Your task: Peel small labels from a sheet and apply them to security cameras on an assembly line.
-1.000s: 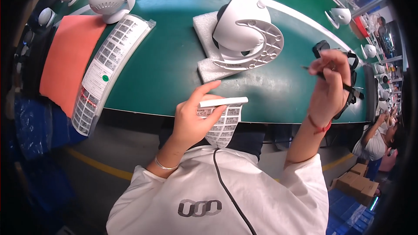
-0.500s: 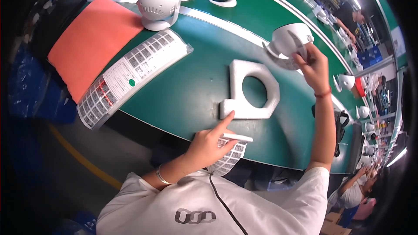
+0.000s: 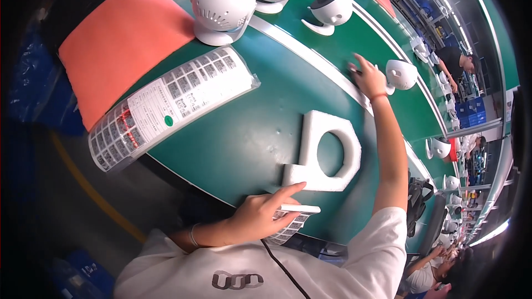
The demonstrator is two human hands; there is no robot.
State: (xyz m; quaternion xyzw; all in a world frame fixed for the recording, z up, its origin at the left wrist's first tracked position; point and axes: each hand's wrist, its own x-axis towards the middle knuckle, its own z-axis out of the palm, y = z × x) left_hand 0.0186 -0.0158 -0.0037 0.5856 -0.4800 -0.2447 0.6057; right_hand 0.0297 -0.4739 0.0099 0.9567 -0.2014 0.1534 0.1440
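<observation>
My left hand [image 3: 260,217] is closed on a bent sheet of printed labels [image 3: 291,229] at the table's near edge. Its index finger stretches toward a white foam block [image 3: 310,169] with a round hole, lying on the green table. Out over the belt's metal edge reaches my right hand [image 3: 368,79], fingers apart and nothing seen in it. Right beside it, a round white device [image 3: 401,75] on a curved stand stands on the green conveyor.
A stack of label sheets [image 3: 174,102] lies left on the table, overlapping an orange mat [image 3: 127,44]. More white devices stand behind, one [image 3: 224,5] by the mat and one with a dark front [image 3: 331,10] on the belt. A black bag [image 3: 418,199] sits at right. Other people work along the line.
My right hand has let go of the round white device, which now stands on the conveyor. My left hand still holds the label sheet. The view has shifted a little.
</observation>
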